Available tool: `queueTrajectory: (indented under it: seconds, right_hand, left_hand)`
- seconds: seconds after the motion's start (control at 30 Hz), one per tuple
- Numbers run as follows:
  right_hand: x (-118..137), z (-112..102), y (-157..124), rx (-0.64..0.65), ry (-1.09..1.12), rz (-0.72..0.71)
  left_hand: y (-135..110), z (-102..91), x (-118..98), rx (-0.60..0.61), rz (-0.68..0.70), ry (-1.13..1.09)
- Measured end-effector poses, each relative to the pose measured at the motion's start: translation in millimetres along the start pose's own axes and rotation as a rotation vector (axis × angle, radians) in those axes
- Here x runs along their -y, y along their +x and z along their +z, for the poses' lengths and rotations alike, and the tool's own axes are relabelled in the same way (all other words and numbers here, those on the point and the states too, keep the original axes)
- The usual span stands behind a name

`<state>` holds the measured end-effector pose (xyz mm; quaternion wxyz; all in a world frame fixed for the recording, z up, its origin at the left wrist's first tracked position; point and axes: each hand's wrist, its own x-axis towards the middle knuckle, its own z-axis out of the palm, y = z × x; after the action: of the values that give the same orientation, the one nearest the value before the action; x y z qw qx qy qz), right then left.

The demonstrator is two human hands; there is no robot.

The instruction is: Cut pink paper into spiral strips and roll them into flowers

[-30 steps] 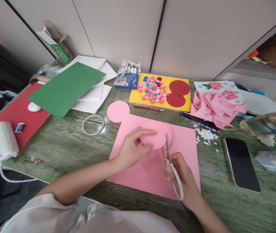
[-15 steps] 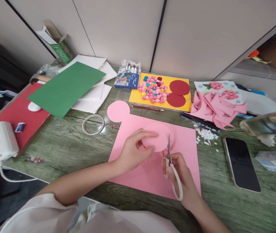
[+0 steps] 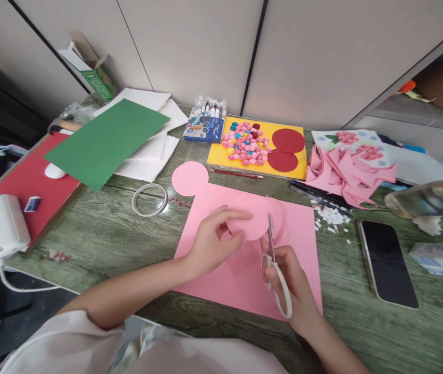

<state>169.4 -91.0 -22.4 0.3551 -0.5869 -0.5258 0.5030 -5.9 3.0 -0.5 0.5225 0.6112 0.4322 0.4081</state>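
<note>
My left hand pinches a pink paper circle between thumb and fingers, above a pink sheet. In my right hand are white-handled scissors, their blades pointing away from me at the circle's right edge. The blades look parted, with the paper edge at them. Part of the circle lies behind my left fingers. Another pink circle rests at the sheet's upper left corner.
Past the sheet lies yellow paper with two dark red circles and pompom-like pieces. Pink paper scraps, white bits and a phone are to the right. Leftward are a tape roll and green paper.
The scissors have shifted slightly left and the circle has turned or tilted a little in my left hand. Everything else on the table stays put.
</note>
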Motion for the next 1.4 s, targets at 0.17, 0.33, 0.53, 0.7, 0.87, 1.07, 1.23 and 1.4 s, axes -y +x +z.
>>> queueTrajectory:
  seconds: [0.17, 0.33, 0.53, 0.7, 0.87, 1.07, 1.23, 1.4]
  right_hand:
    - [-1.5, 0.6, -0.2, 0.013, 0.004, 0.010]
    - [1.1, 0.2, 0.8, 0.017, -0.005, 0.018]
    - [2.5, 0.9, 1.2, 0.036, -0.001, 0.045]
    - [-2.2, 1.6, -0.5, 0.020, 0.021, 0.035]
    - [-3.7, 1.9, -0.5, 0.002, 0.030, 0.035]
    - [-4.1, 1.4, -0.7, 0.004, 0.016, 0.033]
    - [-3.0, 0.5, -1.3, 0.001, 0.005, 0.039]
    - [0.1, 1.2, 0.3, 0.006, 0.006, 0.039]
  left_hand:
    - [0.9, -1.5, -2.5, -0.007, -0.016, 0.000]
    - [1.2, -1.0, -3.0, -0.022, -0.025, -0.032]
    - [0.8, 3.8, 0.6, -0.070, -0.001, -0.060]
    - [-2.0, 5.0, 0.5, -0.018, -0.019, -0.043]
    - [-2.6, 4.9, -1.7, 0.026, -0.052, -0.056]
    - [-1.6, 3.8, -0.9, 0.017, -0.039, -0.026]
    - [-0.3, 2.4, -1.0, 0.006, -0.041, -0.008]
    - [0.4, 1.8, -1.1, -0.004, -0.027, -0.026]
